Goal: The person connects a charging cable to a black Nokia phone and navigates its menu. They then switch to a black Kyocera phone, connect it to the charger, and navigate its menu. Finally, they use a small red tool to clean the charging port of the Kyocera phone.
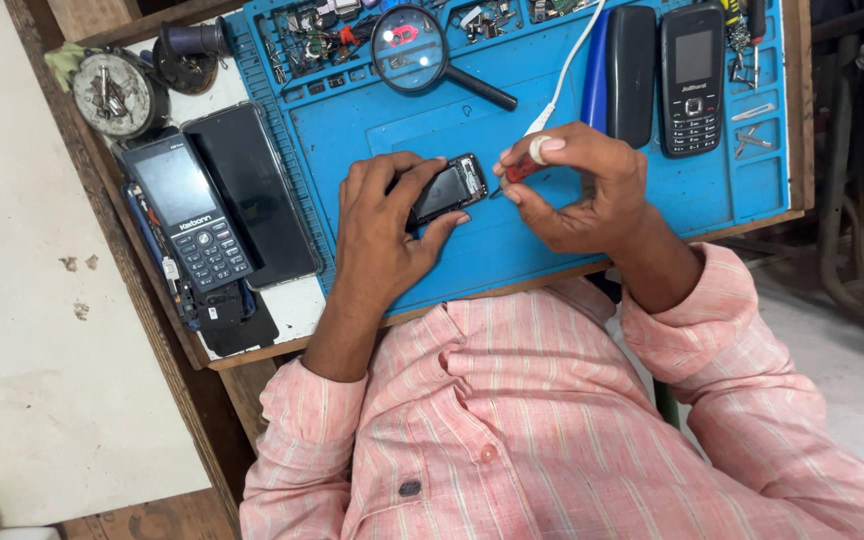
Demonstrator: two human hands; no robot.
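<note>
My left hand point(384, 222) grips a small black phone point(449, 187) with its back cover off, holding it down on the blue work mat point(372, 125). My right hand point(580, 185) pinches a small red-handled screwdriver point(524, 168), whose tip touches the right end of the phone. Both hands sit close together near the mat's front middle.
A magnifying glass point(410, 48), a black keypad phone point(693, 77), a black case point(631, 72) and a white cable point(564, 75) lie on the mat. Left of it are a keypad phone point(185, 212), a dark smartphone point(252, 190) and a round tin of parts point(112, 92).
</note>
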